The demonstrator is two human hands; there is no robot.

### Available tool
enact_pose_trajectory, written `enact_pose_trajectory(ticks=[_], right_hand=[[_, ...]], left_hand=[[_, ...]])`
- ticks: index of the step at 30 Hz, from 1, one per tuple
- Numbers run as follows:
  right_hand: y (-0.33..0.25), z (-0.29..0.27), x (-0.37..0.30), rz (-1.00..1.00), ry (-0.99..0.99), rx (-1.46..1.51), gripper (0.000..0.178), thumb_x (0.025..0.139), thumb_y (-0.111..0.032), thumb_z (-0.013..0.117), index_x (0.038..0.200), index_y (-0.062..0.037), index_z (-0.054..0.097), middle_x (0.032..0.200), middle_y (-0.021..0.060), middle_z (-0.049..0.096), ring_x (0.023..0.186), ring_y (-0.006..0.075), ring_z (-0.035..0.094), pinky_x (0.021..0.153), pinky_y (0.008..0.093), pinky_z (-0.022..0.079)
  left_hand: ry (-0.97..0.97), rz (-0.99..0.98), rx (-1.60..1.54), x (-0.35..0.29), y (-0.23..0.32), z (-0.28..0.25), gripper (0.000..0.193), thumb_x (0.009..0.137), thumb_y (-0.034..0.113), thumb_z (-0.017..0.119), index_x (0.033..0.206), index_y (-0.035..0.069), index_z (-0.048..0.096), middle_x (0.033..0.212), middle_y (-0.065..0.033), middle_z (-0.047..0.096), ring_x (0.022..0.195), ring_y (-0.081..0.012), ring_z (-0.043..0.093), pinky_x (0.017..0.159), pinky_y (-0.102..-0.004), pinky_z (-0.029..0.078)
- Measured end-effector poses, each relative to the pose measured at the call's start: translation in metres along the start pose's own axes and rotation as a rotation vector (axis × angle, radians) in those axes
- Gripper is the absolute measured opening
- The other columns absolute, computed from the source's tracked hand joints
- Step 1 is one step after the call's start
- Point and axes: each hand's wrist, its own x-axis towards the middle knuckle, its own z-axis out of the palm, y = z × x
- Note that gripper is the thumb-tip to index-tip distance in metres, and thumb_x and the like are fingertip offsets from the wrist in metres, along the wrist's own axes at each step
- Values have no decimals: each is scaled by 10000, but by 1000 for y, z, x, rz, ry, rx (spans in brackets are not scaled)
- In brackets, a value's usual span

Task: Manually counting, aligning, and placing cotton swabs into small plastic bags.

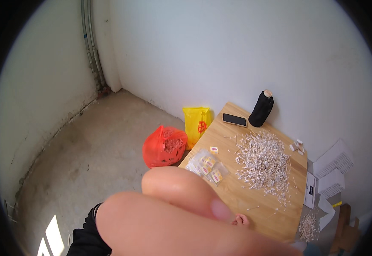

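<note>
Bare limbs fill the lower middle, very close to the camera, with black cloth at their left end. Past them a few curled fingers show at the near edge of the wooden table. Which hand these belong to, and whether they hold anything, I cannot tell; the rest of my hands is hidden. Beyond the fingers lies a big loose heap of cotton swabs. Clear plastic bags with small printed cards lie left of the heap, and one loose card is just behind them.
A phone and a black cylindrical item are at the table's far end; small white pieces lie at its right edge. A red bag and a yellow bag stand left. Papers and more swabs lie right of the table.
</note>
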Motion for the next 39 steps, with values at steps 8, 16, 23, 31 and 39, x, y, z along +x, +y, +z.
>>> enact_pose_trajectory(ticks=[8,16,23,31,39], right_hand=[[7,-4,0,-64,8,15,207,976,-138,515,1092,23,574,773,88,626,619,179,653,527,261,512],[17,-6,6,-31,7,68,223,974,-136,512,1101,38,569,782,97,628,617,182,655,527,262,512],[23,-5,12,-37,-21,104,234,972,-152,522,1099,40,565,789,108,631,603,192,655,520,266,519],[55,-25,36,-72,-124,38,261,985,-209,527,1130,8,528,797,117,648,658,209,674,570,296,552],[73,-20,25,-45,-39,138,214,973,-178,536,1072,9,568,787,104,637,652,189,666,551,281,537]], left_hand=[[2,84,-27,13,-3,19,177,990,118,426,829,120,354,722,33,423,579,-78,334,651,-227,338],[10,165,-43,15,-7,20,159,988,130,441,846,121,368,740,22,446,593,-85,355,656,-231,347],[15,246,-44,22,-11,6,146,986,141,454,862,122,381,756,12,466,605,-91,373,660,-235,356],[4,333,-60,31,-8,18,132,984,153,470,879,122,396,774,0,489,619,-98,394,664,-239,366],[-36,370,-107,47,-18,33,121,982,166,485,897,123,410,793,-11,512,632,-105,414,668,-243,376]])
